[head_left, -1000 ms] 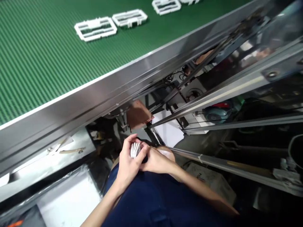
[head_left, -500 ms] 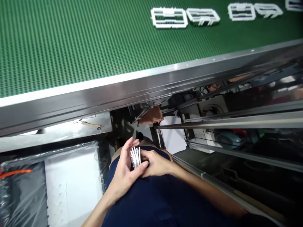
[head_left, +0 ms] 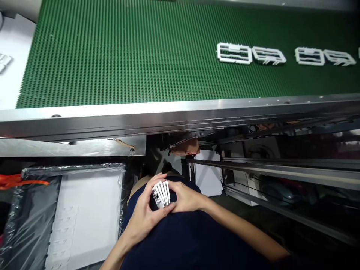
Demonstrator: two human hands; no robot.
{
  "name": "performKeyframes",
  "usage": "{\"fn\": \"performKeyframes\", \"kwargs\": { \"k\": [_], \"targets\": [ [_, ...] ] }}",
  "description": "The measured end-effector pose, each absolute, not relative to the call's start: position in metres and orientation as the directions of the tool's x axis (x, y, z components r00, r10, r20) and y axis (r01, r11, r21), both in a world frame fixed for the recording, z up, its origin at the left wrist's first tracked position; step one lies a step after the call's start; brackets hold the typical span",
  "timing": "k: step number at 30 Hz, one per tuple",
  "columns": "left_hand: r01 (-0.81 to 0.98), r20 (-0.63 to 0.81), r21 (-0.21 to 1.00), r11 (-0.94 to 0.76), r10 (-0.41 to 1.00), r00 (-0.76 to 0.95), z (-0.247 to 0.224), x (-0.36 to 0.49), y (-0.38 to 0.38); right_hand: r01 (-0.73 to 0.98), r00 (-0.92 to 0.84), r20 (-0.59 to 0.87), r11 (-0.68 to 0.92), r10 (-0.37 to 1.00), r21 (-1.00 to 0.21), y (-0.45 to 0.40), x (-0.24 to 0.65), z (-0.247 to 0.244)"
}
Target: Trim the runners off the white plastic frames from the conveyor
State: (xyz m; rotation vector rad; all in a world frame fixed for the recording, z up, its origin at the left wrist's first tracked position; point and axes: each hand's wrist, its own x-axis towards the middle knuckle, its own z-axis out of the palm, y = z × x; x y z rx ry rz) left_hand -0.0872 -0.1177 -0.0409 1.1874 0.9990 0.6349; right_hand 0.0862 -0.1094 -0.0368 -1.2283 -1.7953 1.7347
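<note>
Close to my body, a small stack of white plastic frames [head_left: 162,194] stands on edge between my two hands. My left hand [head_left: 146,208] wraps around the stack from the left, thumb along its lower edge. From the other side my right hand [head_left: 184,195] closes on the stack, its fingers curled at the right face. The frames fan slightly apart at the top. On the green conveyor belt [head_left: 126,56] lie more white plastic frames in pairs, among them a rectangular one [head_left: 234,53] and a slanted one [head_left: 269,55].
A metal rail [head_left: 168,112] edges the belt in front of me. At lower left, a plastic-lined box [head_left: 122,187] holds a white sheet [head_left: 92,217] and rows of white parts. An orange strap [head_left: 25,182] lies at its corner. Metal bars [head_left: 267,170] run along the right.
The view has shifted, showing more of the belt's left end. The belt frames appear farther right and lower. My left fingers have closed in around the stack, which my hands still hold.
</note>
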Motion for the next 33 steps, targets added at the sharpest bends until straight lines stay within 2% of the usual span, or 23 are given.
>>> {"fn": "performKeyframes", "kwargs": {
  "k": [8,15,18,22,27,33],
  "targets": [
    [0.208,-0.089,0.978,0.007,0.917,0.389,-0.037,-0.094,-0.119,0.331,-0.624,-0.293,-0.096,0.724,-0.939,-0.099,0.078,-0.039],
    [0.235,-0.066,0.972,-0.015,0.941,0.331,-0.034,-0.098,-0.121,0.331,-0.643,-0.305,-0.104,0.702,-0.938,-0.094,0.072,-0.035],
    [0.224,-0.113,0.974,0.043,0.944,0.31,-0.033,-0.099,-0.123,0.314,-0.659,-0.298,-0.107,0.69,-0.943,-0.092,0.07,-0.035],
    [0.167,-0.255,0.962,0.216,0.929,0.269,-0.033,-0.1,-0.127,0.342,-0.669,-0.324,-0.109,0.669,-0.933,-0.088,0.068,-0.033],
    [-0.083,-0.335,0.927,0.366,0.907,0.254,-0.039,-0.102,-0.133,0.393,-0.672,-0.36,-0.1,0.647,-0.914,-0.086,0.066,-0.028],
    [-0.41,-0.431,0.753,0.514,0.857,0.282,-0.036,-0.099,-0.131,0.497,-0.622,-0.427,-0.09,0.657,-0.863,-0.088,0.061,-0.023]
  ]
}}
